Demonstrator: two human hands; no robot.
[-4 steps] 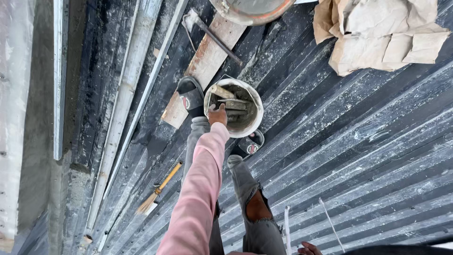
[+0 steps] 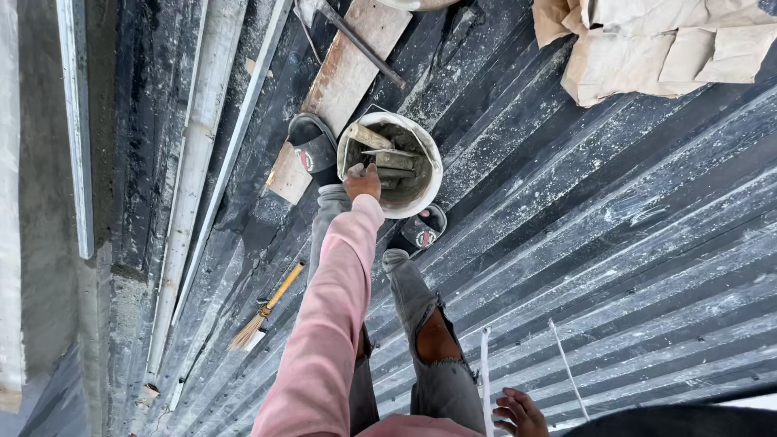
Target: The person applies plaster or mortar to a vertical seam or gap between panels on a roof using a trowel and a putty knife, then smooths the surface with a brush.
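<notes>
The bucket (image 2: 390, 164) hangs between the person's feet, over the dark ribbed metal roof (image 2: 631, 243). It is white, caked with grey mortar, and its round mouth opens straight up toward the head camera, so its long axis runs along the line of sight. Inside lie mortar-crusted tools (image 2: 388, 154): one wooden handle slants from the upper left of the rim down toward the middle, and a flatter piece lies across it, running roughly left to right.

The left hand (image 2: 362, 183), at the end of a pink sleeve (image 2: 328, 324), is closed at the near rim of the bucket; it seems to grip the rim or a handle there, though which one I cannot tell. The right hand (image 2: 520, 413) sits low at the bottom edge, fingers loosely spread and holding nothing.

One black sandal (image 2: 312, 150) stands just left of the bucket, resting on the end of a plank (image 2: 344, 81) that runs up and to the right. The other sandal (image 2: 421, 231) is just below the bucket. Grey torn jeans (image 2: 429, 340) cover the legs.

Further left, a small brush (image 2: 267, 307) with a yellow handle lies on the roof, bristles pointing down-left. A pale pipe (image 2: 194, 162) runs along the roof's left side. Tan sacks (image 2: 655, 44) are piled at the upper right, well apart from the bucket.
</notes>
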